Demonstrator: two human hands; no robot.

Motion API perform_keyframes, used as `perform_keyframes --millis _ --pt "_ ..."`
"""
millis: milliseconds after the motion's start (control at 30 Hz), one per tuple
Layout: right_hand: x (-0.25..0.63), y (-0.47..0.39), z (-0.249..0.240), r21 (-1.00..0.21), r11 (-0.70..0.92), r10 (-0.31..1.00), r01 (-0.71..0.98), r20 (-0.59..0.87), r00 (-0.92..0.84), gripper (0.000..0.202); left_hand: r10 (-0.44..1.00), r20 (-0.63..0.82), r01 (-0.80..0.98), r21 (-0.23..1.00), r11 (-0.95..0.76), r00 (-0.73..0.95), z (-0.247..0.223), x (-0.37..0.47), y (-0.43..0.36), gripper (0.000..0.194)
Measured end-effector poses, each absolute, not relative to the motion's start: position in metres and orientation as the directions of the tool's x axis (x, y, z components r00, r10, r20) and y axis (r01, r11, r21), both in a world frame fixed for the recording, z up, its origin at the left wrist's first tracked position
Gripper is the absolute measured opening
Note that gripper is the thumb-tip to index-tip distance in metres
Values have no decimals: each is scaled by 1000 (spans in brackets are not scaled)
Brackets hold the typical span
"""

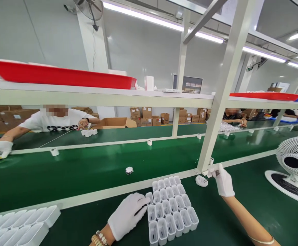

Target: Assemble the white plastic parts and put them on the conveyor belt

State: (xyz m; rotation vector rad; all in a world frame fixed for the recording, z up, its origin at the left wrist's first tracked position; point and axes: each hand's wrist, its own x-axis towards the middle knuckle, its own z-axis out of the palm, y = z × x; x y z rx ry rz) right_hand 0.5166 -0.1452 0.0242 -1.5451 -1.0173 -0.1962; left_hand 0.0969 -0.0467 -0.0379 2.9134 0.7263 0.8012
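Observation:
In a white glove, my left hand (128, 215) reaches in from below, its fingertips at a small white plastic cup (149, 197) on the left side of a block of similar cups. The block of open rectangular white cups (173, 207) stands in rows on the dark green table; dark slots show in the bottoms of several. My right hand (222, 180), also gloved, is beside the foot of the metal post with its fingers pinched together. What they hold is too small to name. Just left of those fingers sits a round white piece (201, 181).
A green conveyor belt (107, 164) crosses ahead, carrying small white parts, including one on a dark base (129, 170). More white cups (17, 227) lie at lower left. A white fan (295, 164) stands right. A metal post (215, 102) supports the shelf. Co-workers sit opposite.

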Motion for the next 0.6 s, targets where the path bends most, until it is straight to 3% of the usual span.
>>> perform_keyframes --millis 100,167,200,267,300,333,367,500,600 --pt "511 -155 37 -586 169 316 792 794 520 33 475 458 455 161 -876 752 -37 101 -46 20" --pt "495 -153 48 -375 249 233 893 918 321 21 499 463 466 192 -864 732 -34 102 -45 14" --pt "482 -149 53 -255 297 250 920 951 183 16 506 470 462 214 -861 724 -33 103 -44 13" --pt "448 -130 59 -125 410 455 903 887 -84 16 509 474 436 262 -861 719 -32 104 -44 12" --pt "428 -115 60 -139 419 635 897 751 -180 22 509 471 425 281 -861 720 -32 104 -44 12" --pt "407 -98 60 -189 385 826 903 508 -246 27 513 469 421 293 -858 719 -32 105 -45 12" --pt "388 -78 59 -212 386 876 898 390 -284 28 518 470 423 299 -855 714 -32 105 -45 12" --pt "326 7 47 -308 365 930 878 165 -329 48 548 493 442 324 -836 675 -31 107 -49 7" --pt "297 54 36 -403 300 954 865 97 -285 42 606 495 481 369 -795 623 -25 108 -51 13"
